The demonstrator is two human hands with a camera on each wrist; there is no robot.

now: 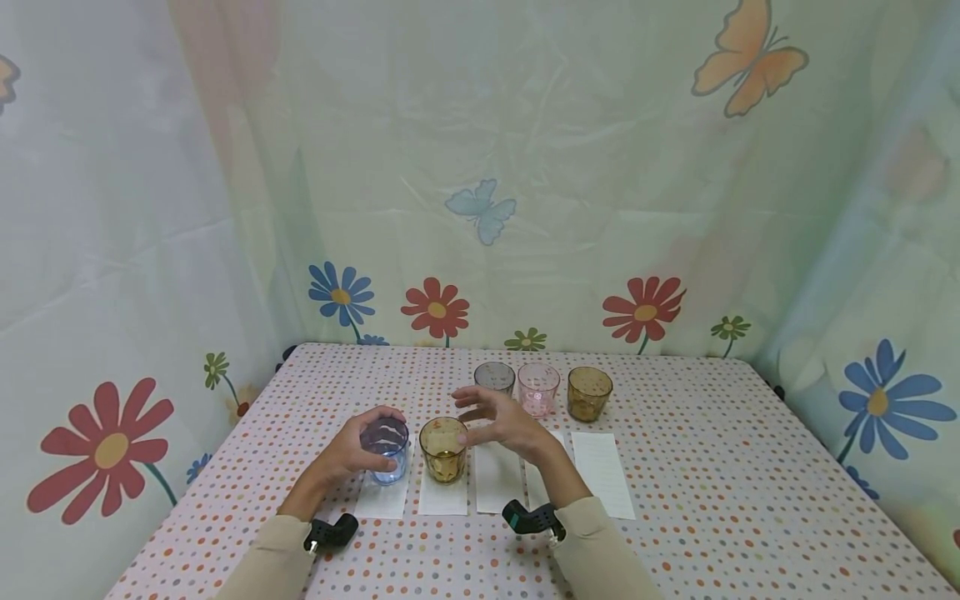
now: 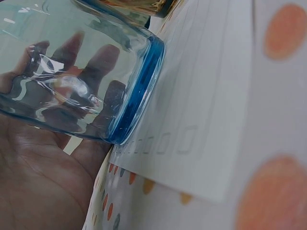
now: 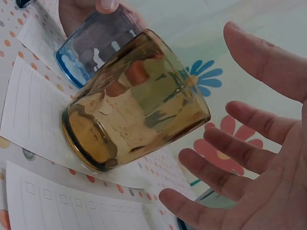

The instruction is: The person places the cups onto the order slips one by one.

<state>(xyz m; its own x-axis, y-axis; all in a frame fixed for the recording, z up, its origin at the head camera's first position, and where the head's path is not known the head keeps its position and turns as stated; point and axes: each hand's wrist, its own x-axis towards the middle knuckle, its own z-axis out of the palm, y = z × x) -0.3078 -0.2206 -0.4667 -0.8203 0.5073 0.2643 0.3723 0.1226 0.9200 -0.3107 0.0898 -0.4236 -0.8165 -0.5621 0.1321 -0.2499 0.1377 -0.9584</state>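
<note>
My left hand point(image 1: 351, 450) grips a clear blue glass tumbler point(image 1: 386, 467), thumb on the near side and fingers curled round the far side. The tumbler's thick blue base point(image 2: 139, 91) stands on a white paper strip point(image 2: 192, 105) in the left wrist view. Beside it, an amber glass tumbler point(image 1: 442, 454) stands upright on another strip. Just right of that amber tumbler is my right hand point(image 1: 501, 422), its fingers spread and holding nothing. In the right wrist view a gap shows between these fingers point(image 3: 240, 151) and the amber tumbler point(image 3: 139, 105).
Behind my right hand stand a grey tumbler point(image 1: 493, 377), a pink tumbler point(image 1: 538, 392) and a second amber tumbler point(image 1: 590, 393). More paper strips point(image 1: 603, 475) lie to the right on the dotted tablecloth point(image 1: 720, 500). A flowered curtain point(image 1: 570, 233) hangs behind the table.
</note>
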